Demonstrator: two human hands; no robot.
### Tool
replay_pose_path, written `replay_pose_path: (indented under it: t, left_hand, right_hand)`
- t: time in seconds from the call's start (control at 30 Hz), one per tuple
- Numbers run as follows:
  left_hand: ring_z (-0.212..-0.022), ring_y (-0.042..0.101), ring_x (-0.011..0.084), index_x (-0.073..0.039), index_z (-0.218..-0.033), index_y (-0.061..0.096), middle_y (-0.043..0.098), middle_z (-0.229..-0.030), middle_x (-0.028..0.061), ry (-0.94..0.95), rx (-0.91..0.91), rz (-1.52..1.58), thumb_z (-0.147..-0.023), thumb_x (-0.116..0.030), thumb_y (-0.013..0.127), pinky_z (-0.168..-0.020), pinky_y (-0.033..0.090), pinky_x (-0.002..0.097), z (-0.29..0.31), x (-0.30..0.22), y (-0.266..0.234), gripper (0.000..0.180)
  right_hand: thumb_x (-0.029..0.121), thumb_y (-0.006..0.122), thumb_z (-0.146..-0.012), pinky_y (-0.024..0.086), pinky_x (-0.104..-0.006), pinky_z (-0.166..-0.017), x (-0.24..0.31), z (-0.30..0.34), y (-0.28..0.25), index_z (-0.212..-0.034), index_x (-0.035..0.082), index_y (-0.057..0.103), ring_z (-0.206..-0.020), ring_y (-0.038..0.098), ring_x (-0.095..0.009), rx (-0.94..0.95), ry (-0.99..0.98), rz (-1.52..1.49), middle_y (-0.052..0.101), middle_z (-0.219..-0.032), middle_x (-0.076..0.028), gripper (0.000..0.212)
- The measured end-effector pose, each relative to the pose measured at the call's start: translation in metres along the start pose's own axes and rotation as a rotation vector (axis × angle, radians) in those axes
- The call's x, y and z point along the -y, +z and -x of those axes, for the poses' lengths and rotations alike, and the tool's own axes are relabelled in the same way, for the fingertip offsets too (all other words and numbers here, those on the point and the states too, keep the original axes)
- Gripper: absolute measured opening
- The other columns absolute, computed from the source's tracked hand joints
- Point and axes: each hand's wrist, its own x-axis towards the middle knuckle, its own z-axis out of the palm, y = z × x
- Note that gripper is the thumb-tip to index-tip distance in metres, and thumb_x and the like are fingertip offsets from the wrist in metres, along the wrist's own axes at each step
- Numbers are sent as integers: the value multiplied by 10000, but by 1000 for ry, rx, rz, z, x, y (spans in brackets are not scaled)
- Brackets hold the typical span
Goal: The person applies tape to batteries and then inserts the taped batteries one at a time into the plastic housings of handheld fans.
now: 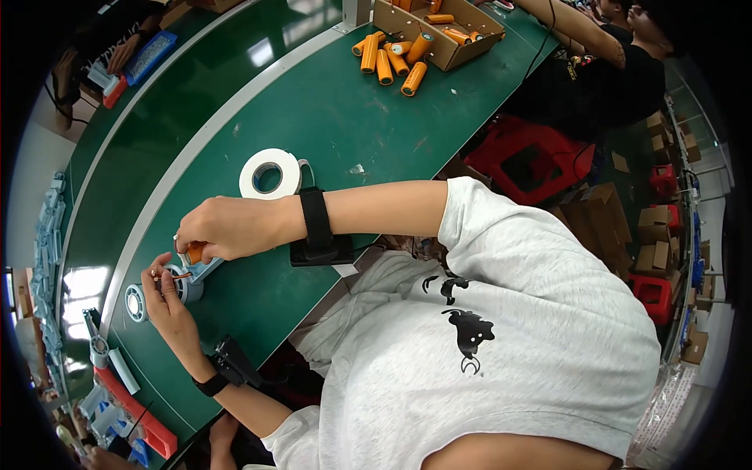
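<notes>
Orange cell (pixel 195 253) — under right hand (pixel 219 225)

The hands (pixel 215 227) partly hide the orange cylinder (pixel 195 253) and pale-blue part (pixel 205 271), while the top edge crops the cardboard box (pixel 474 53).

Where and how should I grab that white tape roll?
Probably pinch the white tape roll by its upper rim, away from the right hand, one finger in the hole, coming from above: it appears to lie flat, hole facing up.
</notes>
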Motion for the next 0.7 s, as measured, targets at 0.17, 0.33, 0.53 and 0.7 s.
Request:
replay_pose_path:
  t: [0.17,0.33,0.53,0.7]
  left_hand:
    - [-686,434,104,15,-951,501,545,-896,55,21,-47,0,-932,-123,386,-643,390,239,2,4,4,181]
    - [-678,467,161,10,-926,484,539,-849,92,33,-78,-128,-923,-102,382,-648,395,269,-2,4,9,151]
    - [-802,507,264,-24,-901,468,530,-839,105,193,-181,-580,-898,-77,385,-754,370,337,1,-2,22,99]
    - [-880,495,252,-41,-880,457,531,-870,79,198,-142,-565,-889,-76,390,-803,339,344,0,-6,29,76]
  right_hand:
    - [-28,587,-683,465,-356,-710,-9,-2,16,-871,-22,603,-791,569,-296,124,-34,203,587,-820,-145,189]
    - [-17,592,-685,449,-354,-722,-7,-1,25,-860,-23,590,-803,532,-287,92,-27,330,554,-815,-131,175]
    - [-15,596,-685,444,-340,-717,-4,-9,26,-867,-23,577,-799,523,-275,139,-4,395,543,-841,-130,183]
    - [-31,594,-692,465,-321,-678,9,8,4,-914,-31,564,-760,547,-284,-286,-98,165,555,-870,-139,224]
